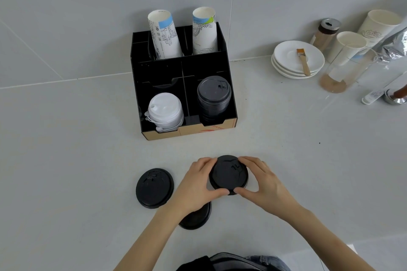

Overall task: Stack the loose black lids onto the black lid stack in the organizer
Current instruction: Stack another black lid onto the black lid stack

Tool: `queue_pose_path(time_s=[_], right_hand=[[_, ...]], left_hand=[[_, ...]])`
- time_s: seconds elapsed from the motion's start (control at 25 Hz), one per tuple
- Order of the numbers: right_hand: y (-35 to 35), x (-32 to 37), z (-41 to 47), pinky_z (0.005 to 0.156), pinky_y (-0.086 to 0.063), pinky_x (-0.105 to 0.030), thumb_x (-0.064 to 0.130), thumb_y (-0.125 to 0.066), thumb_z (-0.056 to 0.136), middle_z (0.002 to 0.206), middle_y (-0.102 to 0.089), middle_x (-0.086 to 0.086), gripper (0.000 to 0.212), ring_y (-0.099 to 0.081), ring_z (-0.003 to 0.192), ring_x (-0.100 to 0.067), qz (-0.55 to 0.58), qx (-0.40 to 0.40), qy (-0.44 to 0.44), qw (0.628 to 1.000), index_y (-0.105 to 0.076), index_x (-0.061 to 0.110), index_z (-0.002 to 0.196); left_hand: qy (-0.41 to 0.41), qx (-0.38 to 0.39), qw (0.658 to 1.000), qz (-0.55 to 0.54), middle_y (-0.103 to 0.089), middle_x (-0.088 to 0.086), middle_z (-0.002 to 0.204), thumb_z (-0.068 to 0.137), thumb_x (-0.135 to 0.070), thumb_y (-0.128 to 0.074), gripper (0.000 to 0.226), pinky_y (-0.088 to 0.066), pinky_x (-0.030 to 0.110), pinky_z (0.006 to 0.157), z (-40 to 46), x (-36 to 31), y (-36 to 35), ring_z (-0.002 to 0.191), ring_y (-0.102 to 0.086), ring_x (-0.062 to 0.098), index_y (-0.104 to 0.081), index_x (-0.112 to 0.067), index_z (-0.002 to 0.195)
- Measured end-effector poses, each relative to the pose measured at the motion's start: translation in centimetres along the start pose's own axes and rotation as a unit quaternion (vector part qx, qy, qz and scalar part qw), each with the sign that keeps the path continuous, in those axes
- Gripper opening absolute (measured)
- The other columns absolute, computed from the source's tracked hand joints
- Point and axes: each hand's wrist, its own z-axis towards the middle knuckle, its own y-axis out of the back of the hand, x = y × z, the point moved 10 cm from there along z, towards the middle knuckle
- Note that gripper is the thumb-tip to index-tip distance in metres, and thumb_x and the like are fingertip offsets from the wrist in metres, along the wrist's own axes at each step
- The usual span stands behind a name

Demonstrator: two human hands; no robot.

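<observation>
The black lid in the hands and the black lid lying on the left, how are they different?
The held lid is gripped at its rim by the left hand and the right hand; the lid on the left lies alone on the counter, untouched. The held lid is nearer the organizer; the lid on the left sits farther out to the side. Both are round, black and top side up.

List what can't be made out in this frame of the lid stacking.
- Head view: the lid between the left hand and right hand may be one or several; its edge is covered by fingers.
- The loose lid under the left forearm is mostly hidden.
- The black lid stack: lower part hidden by the organizer wall.
- Lid embossing: too small to read.
</observation>
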Motion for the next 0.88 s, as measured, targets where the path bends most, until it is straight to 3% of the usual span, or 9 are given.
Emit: queue_pose_path(time_s=[0.2,0.36,0.52,0.68,0.88], right_hand=[[1.9,2.0,1.7,0.084,-0.026,0.004,0.033,-0.068,0.075,0.120,-0.038,0.017,0.061,-0.035,0.110,-0.001,0.006,-0.032,0.027,0.999,-0.039,0.022,0.127],[3.3,3.2,3.0,0.087,-0.021,0.009,0.031,-0.069,0.074,0.120,-0.038,0.018,0.060,-0.037,0.110,-0.003,0.012,-0.048,0.037,0.998,-0.040,0.022,0.127],[5.1,4.6,4.9,0.088,-0.023,0.006,0.030,-0.069,0.074,0.122,-0.041,0.012,0.060,-0.038,0.112,-0.005,0.006,-0.065,0.060,0.996,-0.041,0.019,0.127],[6.9,5.8,7.3,0.093,-0.029,-0.016,0.027,-0.070,0.075,0.129,-0.047,-0.001,0.060,-0.041,0.115,-0.013,-0.013,-0.084,0.075,0.994,-0.042,0.016,0.127],[8.9,6.3,10.6,0.094,-0.031,-0.021,0.025,-0.069,0.075,0.129,-0.048,-0.005,0.059,-0.042,0.118,-0.021,-0.013,-0.117,0.070,0.991,-0.043,0.012,0.126]], left_hand=[[-0.019,-0.050,0.999,-0.008,-0.030,-0.001,0.142,0.074,-0.041,-0.065,0.079,-0.018,0.018,0.101,0.4,-1.0,2.7,0.128,-0.026,0.012,-0.021,-0.023,0.137],[-0.043,-0.086,0.995,-0.025,-0.033,-0.003,0.139,0.072,-0.038,-0.068,0.076,-0.019,0.018,0.101,1.0,-2.0,5.2,0.125,-0.027,0.008,-0.026,-0.025,0.135],[-0.062,-0.105,0.992,-0.016,-0.034,-0.002,0.138,0.072,-0.037,-0.069,0.076,-0.019,0.019,0.102,2.4,-2.8,7.9,0.126,-0.028,0.009,-0.028,-0.021,0.134],[-0.069,-0.113,0.991,-0.011,-0.034,0.001,0.138,0.073,-0.032,-0.068,0.073,-0.021,0.016,0.100,4.4,-3.4,10.3,0.126,-0.031,0.010,-0.029,-0.018,0.134],[-0.073,-0.143,0.987,-0.008,-0.036,0.004,0.138,0.074,-0.027,-0.069,0.070,-0.022,0.012,0.096,7.1,-4.2,13.6,0.126,-0.036,0.016,-0.033,-0.014,0.132]])
